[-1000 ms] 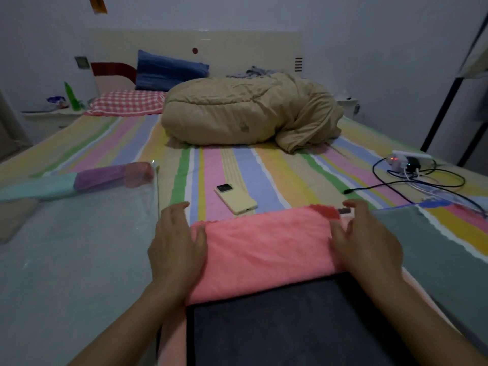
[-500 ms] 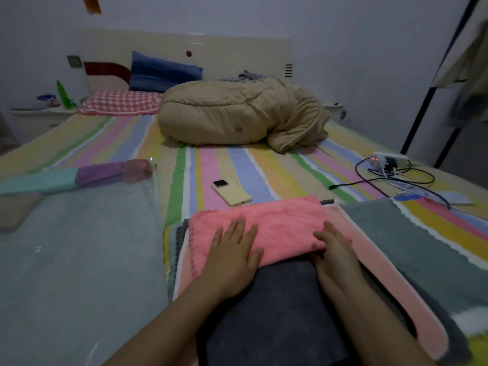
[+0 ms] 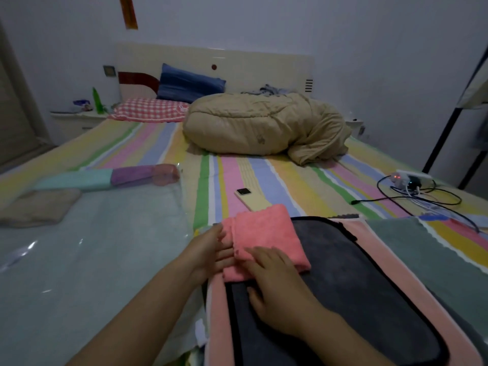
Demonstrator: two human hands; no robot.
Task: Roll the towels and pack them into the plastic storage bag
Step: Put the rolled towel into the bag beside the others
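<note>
A pink towel (image 3: 266,233), folded into a narrow strip, lies on a dark grey towel (image 3: 351,281) at the top of a flat stack with a pale pink towel (image 3: 401,270) and a grey-green towel (image 3: 422,249). My left hand (image 3: 208,252) holds the strip's left edge with its fingers. My right hand (image 3: 274,281) presses flat on its near end, fingers spread. The clear plastic storage bag (image 3: 92,247) lies flat to the left; rolled towels, teal (image 3: 74,179), purple (image 3: 132,174) and pink (image 3: 166,173), lie at its far end, with a beige towel (image 3: 39,206) in front of them.
A yellow phone (image 3: 250,199) lies on the striped bed sheet (image 3: 277,180) just beyond the pink towel. A bundled tan duvet (image 3: 258,128) and pillows sit further back. A power strip with tangled cables (image 3: 412,186) is at the right.
The pink towel went from a wide fold across the stack to a narrow strip at its left side. Both hands moved left onto it. The camera view shifted.
</note>
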